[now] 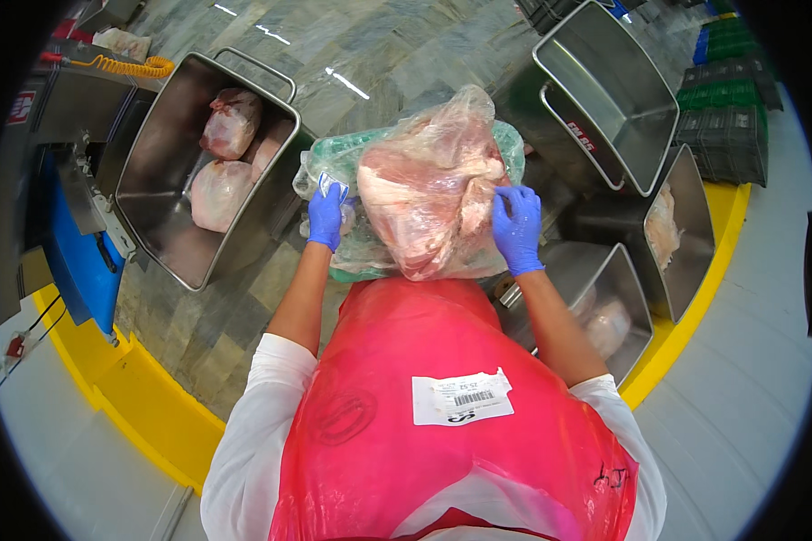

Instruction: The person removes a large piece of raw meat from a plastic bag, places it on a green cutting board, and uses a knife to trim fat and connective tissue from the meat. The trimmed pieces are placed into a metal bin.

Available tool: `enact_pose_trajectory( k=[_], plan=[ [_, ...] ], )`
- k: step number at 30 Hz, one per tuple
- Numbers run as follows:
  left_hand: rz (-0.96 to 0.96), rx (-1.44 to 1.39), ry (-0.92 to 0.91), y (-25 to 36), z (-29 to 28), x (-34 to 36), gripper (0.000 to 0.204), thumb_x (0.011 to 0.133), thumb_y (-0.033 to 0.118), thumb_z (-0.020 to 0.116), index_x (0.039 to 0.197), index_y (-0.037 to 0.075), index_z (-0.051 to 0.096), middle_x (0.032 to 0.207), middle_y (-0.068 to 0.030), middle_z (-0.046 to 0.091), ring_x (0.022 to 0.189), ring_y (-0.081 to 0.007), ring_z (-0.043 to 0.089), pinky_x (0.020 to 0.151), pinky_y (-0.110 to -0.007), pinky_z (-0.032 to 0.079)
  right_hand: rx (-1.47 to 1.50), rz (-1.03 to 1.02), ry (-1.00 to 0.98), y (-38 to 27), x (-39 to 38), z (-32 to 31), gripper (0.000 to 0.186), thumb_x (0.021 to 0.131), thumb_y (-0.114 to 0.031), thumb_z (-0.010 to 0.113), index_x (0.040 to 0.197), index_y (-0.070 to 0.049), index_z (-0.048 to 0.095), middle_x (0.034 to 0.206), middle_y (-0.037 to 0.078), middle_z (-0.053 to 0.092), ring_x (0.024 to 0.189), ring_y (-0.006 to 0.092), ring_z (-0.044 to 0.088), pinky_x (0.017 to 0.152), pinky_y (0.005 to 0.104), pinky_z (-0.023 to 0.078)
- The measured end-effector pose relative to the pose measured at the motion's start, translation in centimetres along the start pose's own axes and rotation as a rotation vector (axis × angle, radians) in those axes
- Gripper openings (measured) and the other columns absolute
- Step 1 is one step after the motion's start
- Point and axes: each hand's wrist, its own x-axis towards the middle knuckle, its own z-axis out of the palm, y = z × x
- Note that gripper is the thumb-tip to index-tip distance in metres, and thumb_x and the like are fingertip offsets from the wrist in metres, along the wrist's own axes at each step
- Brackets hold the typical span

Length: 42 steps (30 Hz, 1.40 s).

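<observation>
steel tub (153, 234), empty steel bin (645, 144), stacked crates (726, 135)

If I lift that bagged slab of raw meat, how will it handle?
The bagged meat probably sags, since it bulges softly. It looks heavy: both the left hand and right hand grip it. The glossy, loose plastic film may slip.

The person wears a glossy red plastic apron (442, 424) over the torso, wrinkled and semi-transparent near its lower hem. A white rectangular adhesive label with a barcode (462, 398) sits on the apron's chest area, and small dark pen marks show near its right edge. Beneath it are white short sleeves (253, 433). Forearms are bare. The left hand (326, 215) and right hand (517, 227) are covered by blue disposable gloves.
</observation>
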Motion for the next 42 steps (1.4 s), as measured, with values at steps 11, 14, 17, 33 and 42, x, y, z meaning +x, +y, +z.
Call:
enact_pose_trajectory(
  k=[11, 14, 17, 33, 42],
  plan=[
    [0.102, 0.333, -0.036, 2.0, -7.1, -0.3, 0.037, 0.097, 0.013, 0.066, 0.131, 0.002, 0.060, 0.106, -0.0067, 0.070, 0.079, -0.0137, 0.065, 0.068, -0.028, 0.054, 0.184, 0.205, -0.014, 1.2, -1.7, 0.3, 0.020, 0.094, -0.022, 0.072, 0.102, -0.005, 0.065, 0.085, 0.012, 0.067, 0.073, 0.0239, 0.063, 0.070, 0.0381, 0.051],
    [0.329, 0.928, 0.036, -1.9, -9.3, 0.8, 0.054, 0.091, 0.012, 0.070, 0.142, 0.002, 0.054, 0.111, -0.0077, 0.069, 0.089, -0.0142, 0.065, 0.071, -0.029, 0.055, 0.177, 0.209, -0.073, 1.4, -1.0, 0.0, 0.020, 0.094, -0.022, 0.072, 0.101, -0.005, 0.064, 0.084, 0.012, 0.067, 0.072, 0.0243, 0.063, 0.068, 0.0381, 0.051],
    [0.158, 0.636, 0.106, -0.7, -7.3, -0.9, 0.049, 0.085, 0.014, 0.072, 0.130, 0.000, 0.062, 0.114, -0.0188, 0.072, 0.097, -0.0264, 0.069, 0.084, -0.038, 0.056, 0.124, 0.309, -0.174, 1.0, -0.5, -0.9, 0.020, 0.092, -0.021, 0.073, 0.100, -0.006, 0.064, 0.086, 0.013, 0.067, 0.074, 0.0260, 0.064, 0.071, 0.0410, 0.052],
    [-0.082, -0.077, -0.156, 13.3, -1.6, -12.1, 0.030, 0.095, 0.007, 0.055, 0.123, 0.003, 0.065, 0.103, -0.0016, 0.067, 0.090, -0.0108, 0.062, 0.079, -0.028, 0.052, 0.385, -0.896, -0.517, -22.4, -0.8, 7.6, 0.074, 0.082, -0.032, 0.081, 0.145, -0.008, 0.051, 0.146, 0.018, 0.053, 0.133, 0.0388, 0.053, 0.108, 0.0470, 0.045],
    [-0.003, 0.231, -0.379, 14.8, -2.3, -14.0, 0.024, 0.094, 0.003, 0.057, 0.118, 0.004, 0.061, 0.108, -0.0012, 0.062, 0.095, -0.0100, 0.060, 0.082, -0.028, 0.052, 0.624, -0.651, -0.472, -21.8, -3.5, 10.7, 0.052, 0.087, -0.010, 0.069, 0.137, -0.004, 0.057, 0.125, 0.021, 0.066, 0.112, 0.0389, 0.067, 0.095, 0.0435, 0.055]
  ],
)
